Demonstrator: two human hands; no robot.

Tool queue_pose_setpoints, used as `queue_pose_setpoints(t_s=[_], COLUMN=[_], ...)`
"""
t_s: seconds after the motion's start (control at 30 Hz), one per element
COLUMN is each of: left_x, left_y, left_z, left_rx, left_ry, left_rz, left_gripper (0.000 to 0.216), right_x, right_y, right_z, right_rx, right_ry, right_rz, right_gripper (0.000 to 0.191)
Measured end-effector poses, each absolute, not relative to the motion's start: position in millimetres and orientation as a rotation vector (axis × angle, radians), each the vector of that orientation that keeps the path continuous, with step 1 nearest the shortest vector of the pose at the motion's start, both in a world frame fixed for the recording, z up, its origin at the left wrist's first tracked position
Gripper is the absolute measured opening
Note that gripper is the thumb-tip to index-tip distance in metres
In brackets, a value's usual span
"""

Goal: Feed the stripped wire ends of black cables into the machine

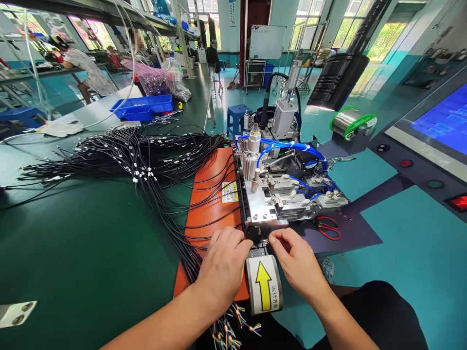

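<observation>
My left hand (225,260) is closed at the front edge of the machine (288,189), its thumb and fingers pressed together on a black cable, largely hidden under them. Opposite it, my right hand (296,260) pinches thin wire ends, small and hard to make out, by the feed slot. Between the hands sits a rounded guide (263,287) with a yellow arrow pointing toward the machine. Several black cables (215,194) cross the orange cover (213,167) into the machine's side. Below my left forearm hang stripped cable ends with coloured wires (226,335).
A large bundle of black cables (138,150) lies on the green mat (91,257). Blue trays (146,104) stand behind it. Red-handled scissors (329,228), a solder wire spool (353,122), a lamp (339,80) and a control screen (445,116) are right. Two people sit at the back left.
</observation>
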State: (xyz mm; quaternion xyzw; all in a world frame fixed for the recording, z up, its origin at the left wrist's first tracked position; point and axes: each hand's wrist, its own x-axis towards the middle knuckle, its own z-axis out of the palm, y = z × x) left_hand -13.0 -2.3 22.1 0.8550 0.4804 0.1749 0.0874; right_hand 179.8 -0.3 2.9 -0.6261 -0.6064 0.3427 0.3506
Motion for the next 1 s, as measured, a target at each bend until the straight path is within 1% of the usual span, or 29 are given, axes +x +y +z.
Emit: queue_pose_setpoints(t_s=[0.13, 0.27, 0.3, 0.4, 0.47, 0.53, 0.63, 0.7, 0.8, 0.9, 1.0], left_x=[-12.9, -17.7, -21.8, -46.8, -73.3, -101.3, -129.0, -130.7, -114.1, -96.0, -90.5], left_y=[-5.6, 0.7, 4.9, 21.9, 33.3, 41.4, 44.4, 40.9, 32.2, 26.3, 26.6], left_z=[30.4, 42.7, 48.5, 75.8, 99.1, 120.3, 137.7, 137.7, 126.2, 109.7, 96.3], left_rx=[2.46, 2.356, 2.323, 2.241, 2.232, 2.235, 2.255, 2.293, 2.335, 2.461, 2.489], left_ry=[1.457, 1.376, 1.349, 1.387, 1.499, 1.614, 1.634, 1.432, 1.148, 1.136, 1.124], left_rz=[0.393, 0.303, 0.302, 0.403, 0.539, 0.58, 0.401, 0.164, -0.138, -0.243, -0.273], left_gripper=[0.022, 0.026, 0.028, 0.028, 0.026, 0.026, 0.026, 0.023, 0.028, 0.026, 0.026], right_x=[173.8, 143.0, 132.2, 102.4, 88.9, 81.2, 76.5, 75.4, 75.2, 75.9, 77.2], right_y=[-21.6, -53.7, -59.9, -68.9, -67.8, -63.4, -56.0, -52.6, -49.8, -49.1, -50.5], right_z=[19.7, 22.5, 19.8, 12.1, 12.0, 15.7, 22.5, 25.9, 29.6, 31.5, 29.3], right_rx=[-1.566, -1.275, -1.269, -1.339, -1.371, -1.387, -1.423, -1.449, -1.488, -1.53, -1.525], right_ry=[-1.631, -2.025, -2.065, -2.184, -2.279, -2.368, -2.44, -2.452, -2.471, -2.466, -2.447], right_rz=[0.673, 0.714, 0.622, 0.387, 0.299, 0.259, 0.303, 0.385, 0.515, 0.615, 0.645], right_gripper=[0.019, 0.018, 0.018, 0.008, 0.009, 0.007, 0.009, 0.009, 0.008, 0.008, 0.009])
